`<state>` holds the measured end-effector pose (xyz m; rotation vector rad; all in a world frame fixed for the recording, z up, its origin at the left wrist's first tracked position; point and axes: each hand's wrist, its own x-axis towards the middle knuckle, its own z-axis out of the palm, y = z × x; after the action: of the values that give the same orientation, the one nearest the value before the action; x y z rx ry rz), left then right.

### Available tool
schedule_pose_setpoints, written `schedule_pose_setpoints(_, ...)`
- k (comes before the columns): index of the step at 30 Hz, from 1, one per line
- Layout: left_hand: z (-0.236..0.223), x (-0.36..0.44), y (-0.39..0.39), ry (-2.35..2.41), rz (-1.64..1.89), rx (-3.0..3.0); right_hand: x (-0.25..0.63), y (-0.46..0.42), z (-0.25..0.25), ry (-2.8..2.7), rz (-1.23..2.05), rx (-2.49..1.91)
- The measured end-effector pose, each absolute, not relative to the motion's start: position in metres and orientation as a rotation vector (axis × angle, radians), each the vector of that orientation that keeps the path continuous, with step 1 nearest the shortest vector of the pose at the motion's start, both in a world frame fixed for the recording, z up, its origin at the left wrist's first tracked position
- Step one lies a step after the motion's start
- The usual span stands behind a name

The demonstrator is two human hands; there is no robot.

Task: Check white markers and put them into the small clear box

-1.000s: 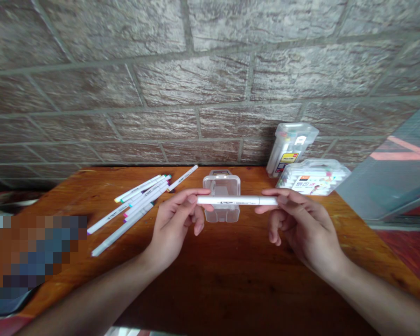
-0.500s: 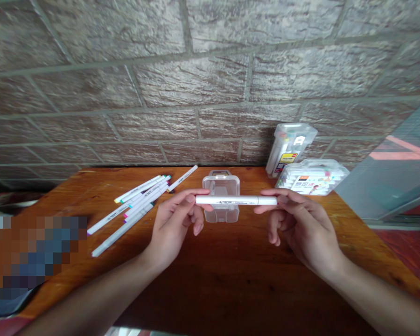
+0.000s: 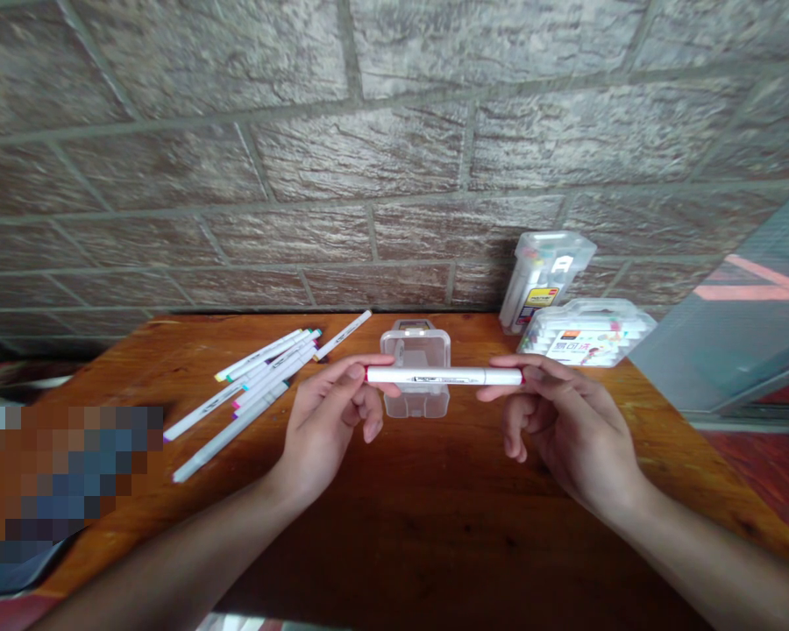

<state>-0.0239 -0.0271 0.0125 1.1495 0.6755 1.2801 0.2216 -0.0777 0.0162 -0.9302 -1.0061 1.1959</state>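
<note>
A white marker pen (image 3: 444, 376) with red ends and dark print is held level in the air. My left hand (image 3: 332, 421) pinches its left end between thumb and fingers. At its right end, my right hand (image 3: 569, 425) grips it the same way. Behind the pen, a clear plastic case (image 3: 417, 404) stands open on the table, partly hidden by the pen. To the left of my left hand lies a loose pile of several white marker pens (image 3: 263, 372) with coloured ends, and one pen (image 3: 344, 335) rests apart from them.
On the back right of the wooden table (image 3: 434, 517) stand a tall clear case of markers (image 3: 539, 280) and a low handled case of pens (image 3: 585, 336). A brick wall (image 3: 368, 158) rises directly behind. A blurred-out area (image 3: 59, 491) covers the left side.
The pen has turned slightly about its length, and its print and red ends show more clearly. Both hands stay almost in the same place.
</note>
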Motion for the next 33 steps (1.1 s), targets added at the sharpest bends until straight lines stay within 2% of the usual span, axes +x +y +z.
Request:
schedule_pose_setpoints(22, 0.0137, -0.0255, -0.0267, 0.586, 1.247, 1.077, 0.2215, -0.0764, 0.0153, -0.942, 1.282, -0.833)
schedule_pose_setpoints(33, 0.0113, -0.0245, -0.0251, 0.617, 1.291, 1.174, 0.2217, -0.0764, 0.0137, -1.001, 1.213, -0.833)
